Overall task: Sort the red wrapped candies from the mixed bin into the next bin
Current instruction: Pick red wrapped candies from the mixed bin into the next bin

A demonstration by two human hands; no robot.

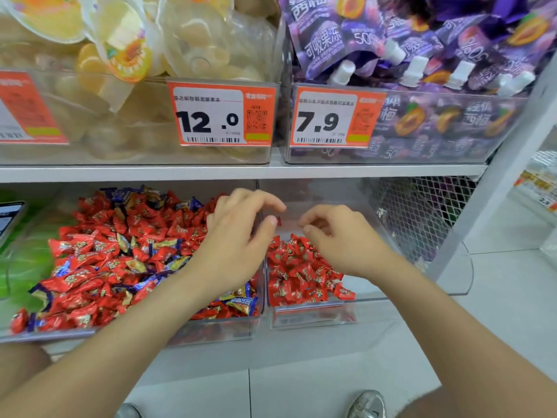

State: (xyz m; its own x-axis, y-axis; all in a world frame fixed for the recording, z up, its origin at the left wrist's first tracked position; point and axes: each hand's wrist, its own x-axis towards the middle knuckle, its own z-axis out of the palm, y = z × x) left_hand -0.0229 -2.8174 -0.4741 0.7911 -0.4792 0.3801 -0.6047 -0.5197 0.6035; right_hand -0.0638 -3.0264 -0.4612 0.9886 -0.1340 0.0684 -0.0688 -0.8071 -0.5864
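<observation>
Shop shelving fills the view: a white shelf (271,171) carries clear bins, w/ jelly cups (126,49) at 11 o'clock and purple pouches (422,40) at 1 o'clock, each behind an orange price tag (211,116). Under this shelf, at approx. 8 o'clock, stands the mixed bin (211,330), full of red candies (90,276) mingled w/ blue-gold candies (241,303). Just beside it, at its 3 o'clock, is the next bin (316,319). It holds only a red pile (298,279), heaped toward the side of the mixed bin, prob. because each piece is dropped just past the shared wall, i.e. by the shortest way.

The left hand (238,236) hovers above that shared wall, palm down, thumb and fingers apart and gently curved. A small red bit shows at the thumb tip; whether it is a candy being let go or one lying behind, I cannot tell. The right hand (340,236) is over the next bin, at 3 o'clock of the left; the two hands are near but not touching. Its thumb and fingertips are drawn close together. No wrapper is visible between them, so I cannot tell if it holds something. Both forearms reach in low from 6 o'clock, since the shelf leaves little room above.

My judgement: the sorting is far from done, as very many red pieces lie in the mixed bin.
</observation>
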